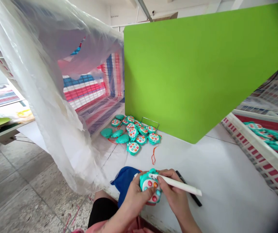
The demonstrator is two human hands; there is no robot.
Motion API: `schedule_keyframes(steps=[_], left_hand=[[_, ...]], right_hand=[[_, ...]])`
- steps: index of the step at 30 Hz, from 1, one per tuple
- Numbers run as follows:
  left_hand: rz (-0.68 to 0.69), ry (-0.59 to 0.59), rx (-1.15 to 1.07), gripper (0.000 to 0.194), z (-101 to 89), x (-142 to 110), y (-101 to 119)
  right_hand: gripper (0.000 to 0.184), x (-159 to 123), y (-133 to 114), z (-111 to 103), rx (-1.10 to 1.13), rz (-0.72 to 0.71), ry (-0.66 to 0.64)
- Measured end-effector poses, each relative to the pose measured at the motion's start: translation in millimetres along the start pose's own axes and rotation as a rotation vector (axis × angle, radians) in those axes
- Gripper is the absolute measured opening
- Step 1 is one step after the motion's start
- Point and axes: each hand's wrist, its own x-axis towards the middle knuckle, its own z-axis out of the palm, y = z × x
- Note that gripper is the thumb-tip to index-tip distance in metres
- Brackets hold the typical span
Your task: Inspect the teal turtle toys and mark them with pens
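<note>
My left hand is closed around a teal turtle-shaped toy with a white face and coloured round buttons, its thumb lying over the front. In my right hand is a white pen, slanted with its tip at the upper part of the toy's face. A blue cloth lies under and behind my left hand. Beside my right hand rests a black pen on the white table. An orange cord loop lies just beyond the held toy.
Several similar toys are heaped farther back, some face down. A large green board stands behind them. Plastic sheeting hangs at the left. On the right, a white basket holds more toys. Tiled floor shows at lower left.
</note>
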Motion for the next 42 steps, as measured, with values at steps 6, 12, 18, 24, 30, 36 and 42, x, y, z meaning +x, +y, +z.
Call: schedule_keyframes(steps=[6,12,18,24,30,36,42], left_hand=[[-0.128,-0.019,-0.025,0.062,0.8,-1.6,-0.4],[-0.093,-0.035,-0.037,0.061,0.5,-1.5,0.7],[-0.13,-0.005,-0.031,0.064,0.7,-1.3,0.7],[-0.111,-0.011,-0.027,0.06,0.3,-1.1,-0.7],[-0.134,-0.012,-0.042,0.062,0.4,-0.6,-0.2],[-0.143,-0.01,-0.04,0.061,0.4,-1.0,-0.3],[-0.089,-0.011,-0.045,0.059,-1.8,1.3,-4.7]], right_hand=[[0.021,-0.6,-1.5,1.6,-0.013,-0.016,-0.022],[0.021,-0.3,0.0,0.9,0.001,0.01,-0.014],[0.018,1.5,5.4,-2.1,-0.026,-0.036,-0.08],[0.018,1.3,5.8,-3.0,-0.023,-0.036,-0.072],[0.017,-0.6,1.3,0.1,-0.021,-0.02,-0.029],[0.014,1.3,5.3,-3.5,-0.045,-0.067,-0.092],[0.02,0.6,3.4,-1.8,-0.034,-0.018,-0.003]])
